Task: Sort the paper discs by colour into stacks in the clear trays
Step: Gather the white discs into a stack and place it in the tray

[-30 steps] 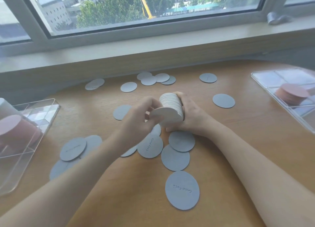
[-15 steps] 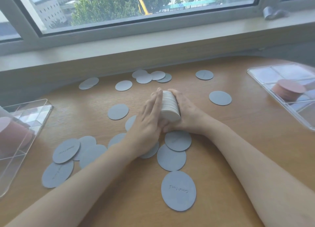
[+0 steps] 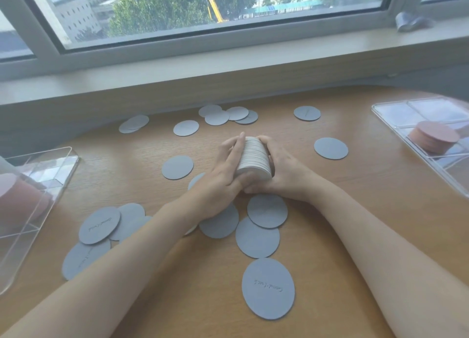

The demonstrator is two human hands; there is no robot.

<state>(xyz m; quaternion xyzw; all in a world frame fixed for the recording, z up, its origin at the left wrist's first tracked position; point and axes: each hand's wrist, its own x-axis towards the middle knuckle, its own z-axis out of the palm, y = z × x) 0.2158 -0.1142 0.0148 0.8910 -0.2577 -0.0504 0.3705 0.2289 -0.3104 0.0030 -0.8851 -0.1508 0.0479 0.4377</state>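
The loose paper discs [image 3: 177, 167] on the counter [image 3: 355, 185] are blue-grey, all of the same flat tone. Some carry a thin handwritten line in a darker grey, as the nearest disc [image 3: 268, 288] shows. The stack of discs [image 3: 253, 160] shows pale, almost white edges with fine grey lines between the sheets. The counter is warm light brown with a fine wood grain. The right tray [image 3: 396, 114] is clear, and the stack [image 3: 434, 136] in it is dusty pink-brown. The left tray [image 3: 58, 183] is clear too, with a pink stack [image 3: 22, 200] inside. The window frame [image 3: 228, 37] is pale grey.
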